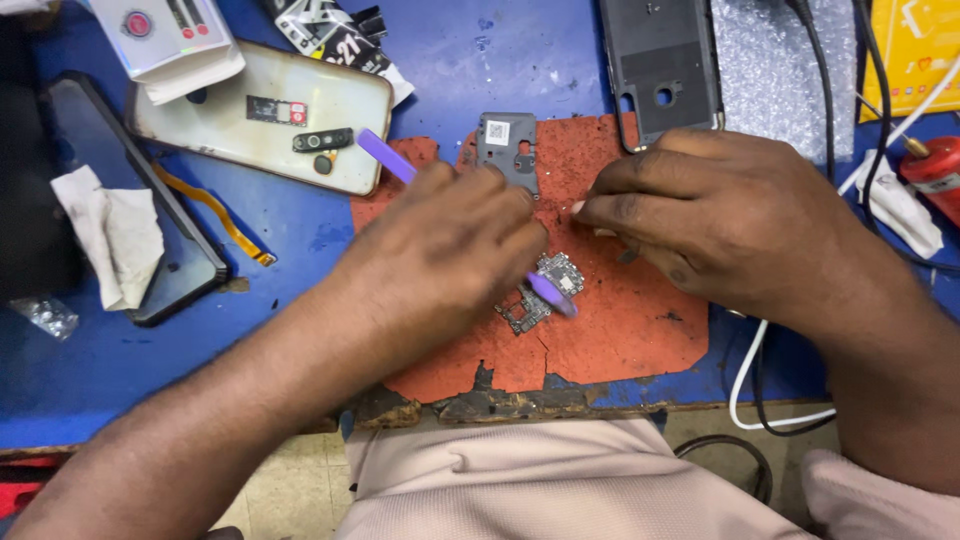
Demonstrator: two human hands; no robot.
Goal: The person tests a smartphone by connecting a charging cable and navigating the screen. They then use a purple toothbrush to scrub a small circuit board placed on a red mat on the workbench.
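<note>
Fingers (505, 215) of the left hand (440, 250) are curled tight around a purple plastic pry tool (385, 157); its handle end sticks out behind the hand toward the desk's far edge, and its flat tip (550, 292) lies on a small circuit board (545, 290). Fingers of the right hand (740, 215) are bent and bunched, tips pressed down just beside the board; whether they pinch anything cannot be told. The board rests near the middle of the mat, between the two hands.

Surface: a blue desk (290, 300), scuffed, its near edge chipped and worn. A red work mat (620, 320), ragged at its near edge, covers the centre toward the near edge. Pale floor shows below the near edge.

Other items, largest first:
- A dark phone screen (190, 260) lies near the left edge, with a crumpled white tissue (115, 235) on it.
- A pale phone body (260, 115), back open, sits toward the far left corner, an orange flex cable (215, 210) just beside it.
- A dark phone back frame (660, 60) lies at the far edge, touching the mat's far side.
- Bubble wrap (770, 70) lies right of that frame.
- A white box (170, 40) overlaps the pale phone body at the far left corner.
- A grey metal shield plate (507, 150) rests on the mat's far part, close to the left hand's knuckles.
- Black and white cables (760, 400) run along the right edge and hang over the near edge.
</note>
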